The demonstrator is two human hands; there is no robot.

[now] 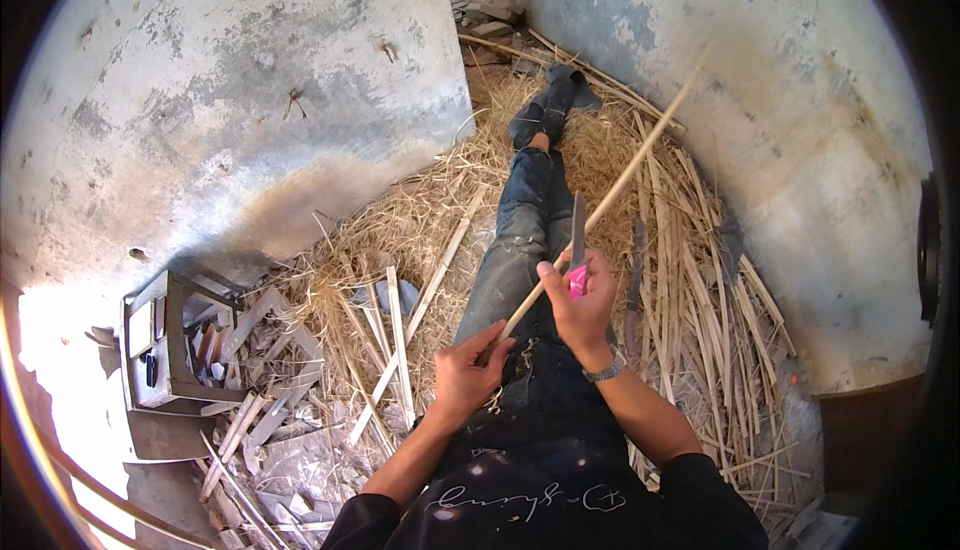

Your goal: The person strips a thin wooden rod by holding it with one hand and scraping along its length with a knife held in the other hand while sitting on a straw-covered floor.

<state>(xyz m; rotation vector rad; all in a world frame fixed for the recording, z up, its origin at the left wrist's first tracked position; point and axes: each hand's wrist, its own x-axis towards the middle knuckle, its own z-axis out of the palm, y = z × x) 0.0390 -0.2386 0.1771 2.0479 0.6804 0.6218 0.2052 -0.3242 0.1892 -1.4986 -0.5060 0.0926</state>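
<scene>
A long, thin, pale bamboo strip [640,155] slants over my outstretched legs, its far end up to the right, near the wall. My left hand [468,371] is closed around its near end, just above my lap. Farther along the strip, my right hand [583,307] grips a knife [578,235] with a pink handle, the blade pointing away from me. The blade lies against or very close to the strip; the exact contact cannot be made out. My right thumb is beside the strip.
Shavings [410,220] cover the floor around my legs [520,260]. Many split strips [700,300] lie along the right wall [800,100]. At left, a small wooden cabinet [180,390] holds scraps, with loose slats [402,350] nearby. A pale, stained panel [270,80] rises ahead left.
</scene>
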